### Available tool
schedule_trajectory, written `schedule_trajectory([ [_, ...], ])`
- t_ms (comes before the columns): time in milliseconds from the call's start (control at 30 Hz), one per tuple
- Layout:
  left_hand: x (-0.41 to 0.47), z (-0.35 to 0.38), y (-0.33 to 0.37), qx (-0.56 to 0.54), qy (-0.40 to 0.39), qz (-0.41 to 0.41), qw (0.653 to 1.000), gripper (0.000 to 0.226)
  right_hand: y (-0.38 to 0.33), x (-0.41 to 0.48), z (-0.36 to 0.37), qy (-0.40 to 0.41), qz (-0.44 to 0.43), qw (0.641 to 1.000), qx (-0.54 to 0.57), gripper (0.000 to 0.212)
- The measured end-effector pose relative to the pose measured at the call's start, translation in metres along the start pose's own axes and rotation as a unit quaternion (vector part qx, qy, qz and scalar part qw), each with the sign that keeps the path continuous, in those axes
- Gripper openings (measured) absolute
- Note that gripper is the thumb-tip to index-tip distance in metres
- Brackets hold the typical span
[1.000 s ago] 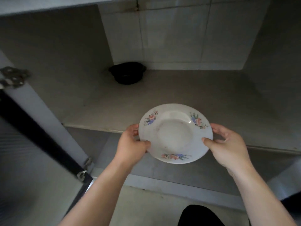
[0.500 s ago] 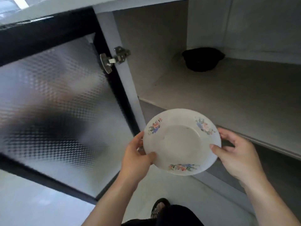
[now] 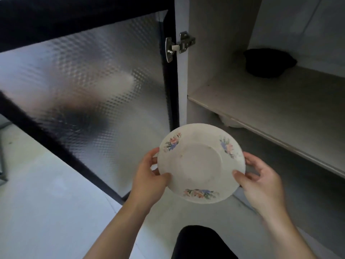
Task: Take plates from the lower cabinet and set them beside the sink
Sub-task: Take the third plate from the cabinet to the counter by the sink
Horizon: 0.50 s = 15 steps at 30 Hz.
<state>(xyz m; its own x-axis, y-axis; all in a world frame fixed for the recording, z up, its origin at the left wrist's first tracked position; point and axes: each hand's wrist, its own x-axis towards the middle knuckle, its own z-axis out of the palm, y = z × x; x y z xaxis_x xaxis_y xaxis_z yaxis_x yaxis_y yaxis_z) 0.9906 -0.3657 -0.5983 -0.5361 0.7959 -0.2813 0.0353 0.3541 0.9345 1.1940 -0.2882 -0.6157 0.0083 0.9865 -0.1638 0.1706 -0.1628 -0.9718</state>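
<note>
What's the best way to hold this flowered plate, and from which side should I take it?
Grip the flowered plate by its broad rim at opposite edges, coming in from left and right. It faces up, so thumbs sit on the rim and fingers underneath, as the left hand and right hand hold it now. The smooth centre offers nothing to pinch.

The person's left hand point(image 3: 149, 176) and right hand point(image 3: 261, 182) were bare, as were both forearms point(image 3: 115, 227). The right thumbnail point(image 3: 236, 172) was short and plain. Black cloth covered one knee point(image 3: 201, 242).
</note>
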Motion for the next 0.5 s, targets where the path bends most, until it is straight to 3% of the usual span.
schedule_trajectory([
  [200, 0.009, -0.028, 0.021, -0.006, -0.033, -0.01, 0.999, 0.065, -0.03, -0.014, 0.026, 0.035, 0.018, 0.999, -0.027, 0.045],
  [500, -0.056, -0.098, 0.16, -0.001, -0.033, -0.084, 0.996, 0.067, -0.192, -0.084, 0.016, 0.014, 0.088, 0.995, -0.049, 0.044],
])
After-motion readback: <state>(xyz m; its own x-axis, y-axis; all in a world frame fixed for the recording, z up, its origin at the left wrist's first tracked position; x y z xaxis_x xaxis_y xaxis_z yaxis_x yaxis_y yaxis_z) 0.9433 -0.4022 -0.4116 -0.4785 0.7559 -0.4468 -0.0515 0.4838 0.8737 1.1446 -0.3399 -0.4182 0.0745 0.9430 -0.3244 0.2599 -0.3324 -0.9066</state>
